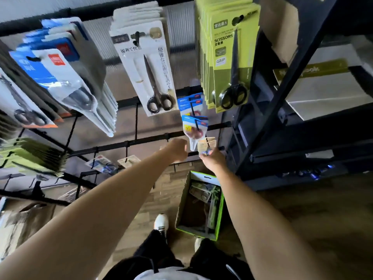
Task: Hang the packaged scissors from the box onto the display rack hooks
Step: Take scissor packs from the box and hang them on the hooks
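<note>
My right hand [212,158] grips a small tan-carded scissors pack [205,145] and holds it up at a low hook of the black display rack [145,140]. My left hand [177,149] reaches to the same rail just left of that pack, fingers curled; what it holds, if anything, is hidden. Blue-topped scissors packs [194,126] hang just above both hands. On the floor below stands the open cardboard box with green sides [198,231], with several packs inside.
Higher hooks carry rows of packs: blue and white [60,77] at left, white with black scissors [150,71] in the middle, green ones [232,63] at right. A dark shelf unit [286,110] with boxes stands at right. My feet are beside the box.
</note>
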Action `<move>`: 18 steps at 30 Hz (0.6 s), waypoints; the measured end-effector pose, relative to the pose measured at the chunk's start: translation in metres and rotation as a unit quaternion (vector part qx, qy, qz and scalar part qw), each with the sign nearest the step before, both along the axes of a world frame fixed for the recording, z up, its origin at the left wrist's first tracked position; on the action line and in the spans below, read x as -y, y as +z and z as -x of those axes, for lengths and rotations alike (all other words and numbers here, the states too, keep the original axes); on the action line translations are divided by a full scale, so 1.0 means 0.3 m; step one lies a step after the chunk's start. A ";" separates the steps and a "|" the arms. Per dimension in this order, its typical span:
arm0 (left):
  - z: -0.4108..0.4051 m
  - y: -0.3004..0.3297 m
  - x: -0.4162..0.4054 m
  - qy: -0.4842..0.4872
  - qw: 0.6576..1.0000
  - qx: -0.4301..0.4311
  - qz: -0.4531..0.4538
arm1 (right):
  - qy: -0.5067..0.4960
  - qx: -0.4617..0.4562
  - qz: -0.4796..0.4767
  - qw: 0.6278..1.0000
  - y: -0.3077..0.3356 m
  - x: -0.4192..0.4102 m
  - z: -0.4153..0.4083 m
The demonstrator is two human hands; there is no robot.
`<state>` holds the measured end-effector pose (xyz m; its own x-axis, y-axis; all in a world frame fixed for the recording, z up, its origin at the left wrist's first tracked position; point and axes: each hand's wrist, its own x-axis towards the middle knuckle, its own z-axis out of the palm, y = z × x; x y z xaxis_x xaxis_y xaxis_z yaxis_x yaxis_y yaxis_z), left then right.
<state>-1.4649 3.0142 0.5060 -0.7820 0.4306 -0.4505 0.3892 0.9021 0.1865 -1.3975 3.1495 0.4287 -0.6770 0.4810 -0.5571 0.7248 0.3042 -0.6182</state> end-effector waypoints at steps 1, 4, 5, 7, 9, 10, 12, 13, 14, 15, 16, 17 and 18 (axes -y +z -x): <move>0.000 -0.049 -0.013 -0.019 1.000 0.013 0.006 | 0.001 0.024 0.003 1.000 -0.045 0.004 -0.024; -0.021 -0.169 -0.027 -0.063 0.996 0.064 0.011 | -0.002 0.064 0.026 0.998 -0.133 0.039 -0.109; -0.025 -0.202 -0.030 -0.077 0.994 0.080 0.009 | -0.009 0.065 0.030 0.997 -0.145 0.054 -0.135; -0.037 -0.283 -0.037 -0.107 0.988 0.111 -0.001 | -0.037 0.083 0.025 0.996 -0.197 0.091 -0.193; -0.047 -0.361 -0.047 -0.124 0.981 0.146 -0.008 | -0.064 0.102 0.029 0.992 -0.255 0.127 -0.246; -0.051 -0.402 -0.049 -0.132 0.979 0.157 -0.009 | -0.081 0.111 0.037 0.990 -0.283 0.146 -0.270; -0.066 -0.512 -0.053 -0.155 0.972 0.175 -0.002 | -0.121 0.134 0.058 0.982 -0.369 0.193 -0.317; -0.073 -0.562 -0.050 -0.159 0.970 0.182 0.001 | -0.141 0.142 0.072 0.977 -0.412 0.216 -0.335; -0.081 -0.628 -0.043 -0.177 0.967 0.184 0.011 | -0.165 0.152 0.080 0.971 -0.468 0.246 -0.353; -0.082 -0.677 -0.045 -0.199 0.964 0.178 0.021 | -0.190 0.154 0.085 0.966 -0.513 0.266 -0.362; -0.086 -0.735 -0.039 -0.225 0.958 0.174 0.036 | -0.214 0.157 0.090 0.960 -0.561 0.294 -0.374; -0.086 -0.776 -0.033 -0.249 0.953 0.167 0.053 | -0.229 0.157 0.089 0.957 -0.598 0.315 -0.379; -0.086 -0.814 -0.035 -0.271 0.947 0.159 0.068 | -0.237 0.155 0.091 0.955 -0.628 0.327 -0.384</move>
